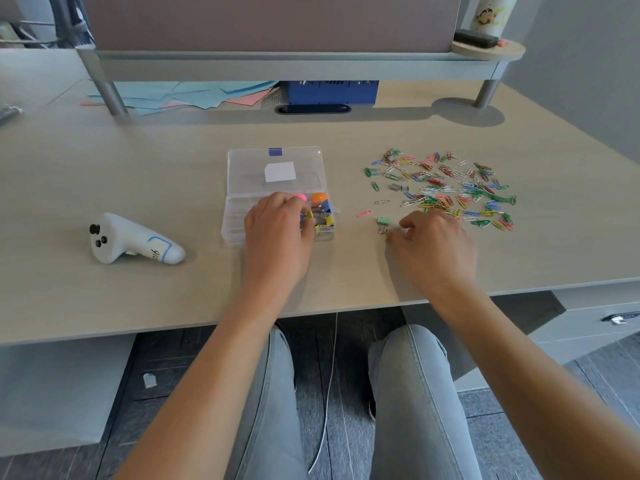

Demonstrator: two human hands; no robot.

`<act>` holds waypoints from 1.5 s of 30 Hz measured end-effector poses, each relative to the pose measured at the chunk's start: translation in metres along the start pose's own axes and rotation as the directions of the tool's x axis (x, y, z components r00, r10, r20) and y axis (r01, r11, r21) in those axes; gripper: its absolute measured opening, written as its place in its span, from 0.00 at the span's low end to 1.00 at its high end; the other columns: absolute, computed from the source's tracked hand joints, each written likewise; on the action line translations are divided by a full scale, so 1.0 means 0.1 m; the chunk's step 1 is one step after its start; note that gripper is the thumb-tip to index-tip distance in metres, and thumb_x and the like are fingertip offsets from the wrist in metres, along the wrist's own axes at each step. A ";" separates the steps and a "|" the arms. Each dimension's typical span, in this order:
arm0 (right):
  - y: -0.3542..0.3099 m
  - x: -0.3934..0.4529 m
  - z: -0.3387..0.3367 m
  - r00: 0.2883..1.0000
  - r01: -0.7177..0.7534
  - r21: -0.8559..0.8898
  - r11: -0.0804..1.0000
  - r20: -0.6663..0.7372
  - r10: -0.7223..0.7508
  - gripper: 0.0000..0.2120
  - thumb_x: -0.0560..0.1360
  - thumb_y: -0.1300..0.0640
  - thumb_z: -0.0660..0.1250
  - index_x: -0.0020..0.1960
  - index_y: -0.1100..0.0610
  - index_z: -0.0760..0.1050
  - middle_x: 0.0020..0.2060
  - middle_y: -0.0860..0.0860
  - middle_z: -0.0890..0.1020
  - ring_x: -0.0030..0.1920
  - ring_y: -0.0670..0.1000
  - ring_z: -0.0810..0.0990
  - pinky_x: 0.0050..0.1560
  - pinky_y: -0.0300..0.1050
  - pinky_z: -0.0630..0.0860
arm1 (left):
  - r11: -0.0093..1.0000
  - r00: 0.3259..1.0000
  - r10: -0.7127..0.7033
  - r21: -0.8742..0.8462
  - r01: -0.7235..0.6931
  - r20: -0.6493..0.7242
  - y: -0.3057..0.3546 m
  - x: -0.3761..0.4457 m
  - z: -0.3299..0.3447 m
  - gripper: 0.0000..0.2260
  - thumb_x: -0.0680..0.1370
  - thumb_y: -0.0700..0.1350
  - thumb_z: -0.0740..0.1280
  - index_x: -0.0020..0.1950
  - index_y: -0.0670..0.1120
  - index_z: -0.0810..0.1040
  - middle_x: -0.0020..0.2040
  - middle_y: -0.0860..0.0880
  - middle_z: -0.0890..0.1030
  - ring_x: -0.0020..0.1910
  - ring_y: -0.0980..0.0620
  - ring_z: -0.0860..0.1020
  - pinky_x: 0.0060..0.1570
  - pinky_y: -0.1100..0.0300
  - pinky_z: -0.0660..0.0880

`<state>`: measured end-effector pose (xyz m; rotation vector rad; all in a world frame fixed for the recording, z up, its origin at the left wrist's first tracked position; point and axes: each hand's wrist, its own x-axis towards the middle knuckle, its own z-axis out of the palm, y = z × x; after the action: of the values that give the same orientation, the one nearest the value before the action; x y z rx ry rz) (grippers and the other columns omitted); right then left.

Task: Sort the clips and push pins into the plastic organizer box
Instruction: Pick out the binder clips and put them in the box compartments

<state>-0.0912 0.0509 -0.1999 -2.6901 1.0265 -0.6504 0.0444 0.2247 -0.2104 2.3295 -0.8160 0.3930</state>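
Organizer box (239, 216) sits open at table (173, 168) centre, clear lid (277, 169) folded back flat behind it. Right-hand compartments already hold binder clips (323, 216) plus a pink (300, 197) and an orange (319, 197) round-headed piece, likely pins. Left compartments look empty.

Left hand (277, 233) is over the box, fingers curled down into the filled compartment. Something yellow shows at the fingertips; can't tell whether it is gripped or just lying there.

Right hand (433, 244) is on the table right of the box, fingers loosely curled, tips just beside a green binder clip (382, 224). Looks like nothing is held yet; the palm side is hidden, so not certain.

The paper clip pile (446, 188) is spread wide to the right, well apart from the box. One pink paper clip (363, 213) lies stray between box and pile.

Risks from here:
- Left hand pressing on the near side of a light plastic box could tip or slide it and spill the contents.
- The right hand could fumble the green binder clip: the wire handles are small and it may skid on the smooth table.
- The right forearm sits close to the pile's near edge; a sweep could push paper clips toward the table edge and onto the floor.
- Compartments are small, so a drop could land in the wrong cell, mixing types.
- If pins are present, points are a prick hazard to blind fingers.
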 end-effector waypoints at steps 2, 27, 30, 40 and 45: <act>0.01 0.00 0.02 1.000 0.007 -0.004 1.000 0.006 -0.007 0.13 0.77 0.46 0.65 0.56 0.50 0.83 0.49 0.49 0.82 0.49 0.54 0.79 0.42 0.45 0.74 | 1.000 1.000 -0.018 0.008 0.018 -0.001 -0.01 -0.01 0.03 0.10 0.78 0.44 0.68 0.58 0.47 0.82 0.59 0.50 0.79 0.61 0.46 0.75 0.64 0.49 0.68; -0.01 0.05 -0.02 0.993 -0.090 0.345 0.934 0.108 0.056 0.04 0.74 0.51 0.71 0.48 0.46 0.80 0.40 0.41 0.82 0.40 0.44 0.78 0.34 0.40 0.69 | 0.996 0.992 0.085 0.034 -0.082 -0.098 0.23 -0.07 0.07 0.09 0.75 0.44 0.69 0.55 0.47 0.82 0.53 0.49 0.79 0.58 0.44 0.76 0.62 0.47 0.70; 0.11 0.08 -0.07 0.990 -0.119 0.427 0.897 0.118 0.075 0.04 0.73 0.52 0.73 0.46 0.46 0.79 0.39 0.42 0.81 0.39 0.42 0.78 0.34 0.40 0.69 | 0.985 0.983 0.173 0.030 -0.172 -0.054 0.48 -0.06 0.16 0.09 0.74 0.42 0.70 0.53 0.45 0.83 0.51 0.48 0.80 0.55 0.43 0.76 0.57 0.46 0.72; 0.52 0.10 -0.19 0.991 -0.136 0.547 0.826 0.083 0.108 0.06 0.76 0.56 0.71 0.51 0.50 0.84 0.40 0.44 0.83 0.37 0.48 0.79 0.39 0.42 0.75 | 0.989 0.970 0.114 0.072 -0.133 0.216 0.94 0.07 0.52 0.11 0.79 0.50 0.67 0.48 0.42 0.76 0.49 0.46 0.73 0.49 0.44 0.76 0.40 0.54 0.68; 0.58 0.06 -0.20 0.989 -0.147 0.575 0.805 0.064 0.135 0.05 0.75 0.56 0.71 0.49 0.49 0.84 0.40 0.43 0.84 0.39 0.48 0.82 0.40 0.43 0.78 | 0.990 0.980 0.069 0.106 -0.090 0.188 1.01 0.13 0.56 0.09 0.79 0.47 0.66 0.50 0.42 0.80 0.50 0.45 0.75 0.45 0.43 0.77 0.39 0.52 0.73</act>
<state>-0.1308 0.0029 -0.1986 -2.0624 0.8375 -0.7578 -0.0071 0.1207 -0.2001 2.4720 -1.0014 0.2662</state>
